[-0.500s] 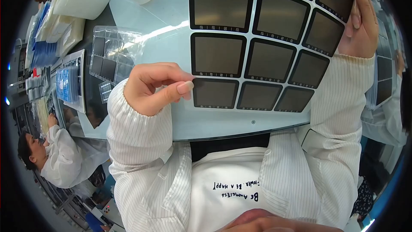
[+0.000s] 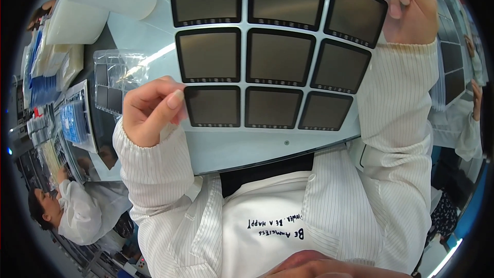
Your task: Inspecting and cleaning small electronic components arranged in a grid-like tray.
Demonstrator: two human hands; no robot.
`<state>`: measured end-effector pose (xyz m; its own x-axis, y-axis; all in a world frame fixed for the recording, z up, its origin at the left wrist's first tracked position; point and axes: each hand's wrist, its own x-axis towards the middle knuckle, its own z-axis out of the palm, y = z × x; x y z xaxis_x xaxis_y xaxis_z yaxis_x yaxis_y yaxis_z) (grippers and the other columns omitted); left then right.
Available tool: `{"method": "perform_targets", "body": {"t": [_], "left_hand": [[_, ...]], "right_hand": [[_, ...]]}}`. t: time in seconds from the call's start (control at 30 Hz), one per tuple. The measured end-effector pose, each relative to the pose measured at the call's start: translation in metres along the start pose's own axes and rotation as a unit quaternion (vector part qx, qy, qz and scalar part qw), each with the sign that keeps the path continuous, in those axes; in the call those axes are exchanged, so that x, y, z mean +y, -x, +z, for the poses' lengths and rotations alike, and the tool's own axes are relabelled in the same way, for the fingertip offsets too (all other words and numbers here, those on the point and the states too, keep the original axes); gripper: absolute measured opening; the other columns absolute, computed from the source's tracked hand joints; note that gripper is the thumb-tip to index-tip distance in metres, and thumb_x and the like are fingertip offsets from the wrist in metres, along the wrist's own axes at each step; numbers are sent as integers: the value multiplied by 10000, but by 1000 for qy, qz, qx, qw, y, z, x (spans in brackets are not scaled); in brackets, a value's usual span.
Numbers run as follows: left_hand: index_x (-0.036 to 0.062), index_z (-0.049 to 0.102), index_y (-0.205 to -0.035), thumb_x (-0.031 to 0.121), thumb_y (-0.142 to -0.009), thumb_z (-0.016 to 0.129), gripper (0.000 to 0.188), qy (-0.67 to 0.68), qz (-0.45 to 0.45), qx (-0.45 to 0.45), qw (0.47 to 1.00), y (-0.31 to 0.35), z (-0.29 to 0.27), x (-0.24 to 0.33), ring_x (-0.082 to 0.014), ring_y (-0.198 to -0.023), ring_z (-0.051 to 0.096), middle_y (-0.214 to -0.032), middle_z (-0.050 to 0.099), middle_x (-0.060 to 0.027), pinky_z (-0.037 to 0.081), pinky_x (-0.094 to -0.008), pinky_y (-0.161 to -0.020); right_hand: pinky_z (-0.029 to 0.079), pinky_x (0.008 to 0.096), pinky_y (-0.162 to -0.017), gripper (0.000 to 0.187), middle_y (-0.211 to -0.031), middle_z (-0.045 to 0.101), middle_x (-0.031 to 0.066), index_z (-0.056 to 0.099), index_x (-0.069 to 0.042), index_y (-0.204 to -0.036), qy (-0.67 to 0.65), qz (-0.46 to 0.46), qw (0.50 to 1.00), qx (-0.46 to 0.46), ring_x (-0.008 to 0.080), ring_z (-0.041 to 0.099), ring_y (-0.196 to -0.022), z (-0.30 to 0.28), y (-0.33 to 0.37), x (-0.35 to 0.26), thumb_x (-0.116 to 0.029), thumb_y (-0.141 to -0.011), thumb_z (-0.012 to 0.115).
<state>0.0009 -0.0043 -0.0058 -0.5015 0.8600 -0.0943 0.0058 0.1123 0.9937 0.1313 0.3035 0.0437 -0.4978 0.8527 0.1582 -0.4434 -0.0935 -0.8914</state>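
- At far left, a co-worker [image 2: 85, 219] in white sits beyond a stack of blue packets [image 2: 74, 121].
- Nearer you, a clear plastic tray [image 2: 109, 85] with dark panels lies on the counter [image 2: 226, 149].
- Your left hand [image 2: 146, 110] has thumb and forefinger pinched together on the sheet's lower left edge.
- The sheet of dark panels [image 2: 280, 56] spans the space between your hands, over the counter.
- Your right hand [image 2: 414, 15] has its fingers holding the sheet's upper right edge.
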Motion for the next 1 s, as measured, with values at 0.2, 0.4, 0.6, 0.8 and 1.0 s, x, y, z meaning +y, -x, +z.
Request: {"method": "perform_targets", "body": {"t": [0.2, 0.4, 0.6, 0.8, 1.0], "left_hand": [[-27, 622, -956, 109, -924, 529, 168, 16, 36, 36, 999, 0, -1, -7, -87, -535, 466, -712, 571, -47, 357, -224, -510], [-28, 618, -982, 105, -942, 504, 180, 59, 42, 40, 997, -1, -2, -8, -80, -542, 454, -744, 578, -44, 350, -209, -524], [-35, 613, -1000, 105, -946, 494, 192, 61, 25, 56, 996, 2, -5, -8, -75, -535, 445, -751, 586, -48, 353, -208, -526], [-37, 612, -1011, 102, -949, 487, 198, 66, 33, 47, 996, 1, -4, -8, -72, -536, 443, -723, 583, -38, 352, -208, -532], [-33, 613, -1016, 104, -945, 493, 196, 85, 22, 35, 996, 2, -5, -8, -69, -539, 444, -745, 593, -39, 350, -208, -530]], "right_hand": [[305, 187, -322, 162, -462, 469, -32, 630, 7, -921, -68, -32, 993, -94, 71, 369, -313, -13, -1, 6, -131, -927, 545], [394, 180, -381, 162, -647, 649, 58, 650, 14, -949, -89, -27, 987, -133, 87, 513, -398, -19, -2, 7, -117, -912, 564], [473, 193, -477, 164, -801, 687, 85, 653, 13, -963, -96, -19, 991, -96, 122, 626, -560, -15, -3, 11, -120, -897, 585], [452, 201, -438, 153, -757, 682, 83, 651, 12, -950, -119, -10, 987, -112, 117, 593, -492, -16, -2, 11, -111, -899, 573], [395, 198, -379, 165, -673, 662, 68, 648, 12, -932, -106, -5, 992, -73, 100, 507, -386, -7, 0, 11, -128, -907, 564]]}}
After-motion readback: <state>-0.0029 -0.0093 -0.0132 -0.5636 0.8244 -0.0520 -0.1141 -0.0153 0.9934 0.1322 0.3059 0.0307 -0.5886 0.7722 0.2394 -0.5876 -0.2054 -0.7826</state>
